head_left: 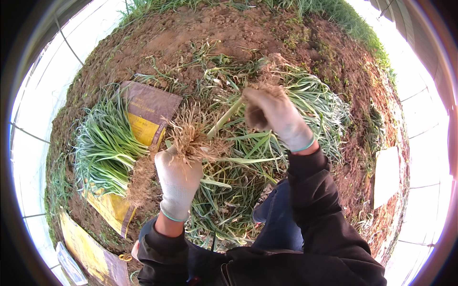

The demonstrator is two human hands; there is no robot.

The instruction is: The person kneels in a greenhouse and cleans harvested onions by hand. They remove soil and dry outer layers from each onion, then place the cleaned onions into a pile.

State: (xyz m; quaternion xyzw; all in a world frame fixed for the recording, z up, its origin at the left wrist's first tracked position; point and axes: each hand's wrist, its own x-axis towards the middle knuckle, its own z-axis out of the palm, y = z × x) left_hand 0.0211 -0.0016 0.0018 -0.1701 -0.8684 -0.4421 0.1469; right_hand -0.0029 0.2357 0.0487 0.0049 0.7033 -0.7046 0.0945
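My left hand (178,178), in a pale work glove, is closed round a bunch of green onions whose tangled brown roots (191,136) stick up above the fist. Farther out and to the right, my right hand (272,112) wears a similar glove with soil-browned fingers. Those fingers are curled in at the upper end of a pale green onion stalk (223,120), which slants down to the roots by my left hand. What lies inside the right fingers is partly hidden. Loose long green leaves (253,143) spread beneath both hands.
A neat pile of green onions (107,148) lies on a yellow and purple sack (145,126) at left. More leafy stalks (317,100) heap up at right. Another sack (90,248) lies lower left, a pale sheet (386,176) far right. My bent knee (281,219) rises below.
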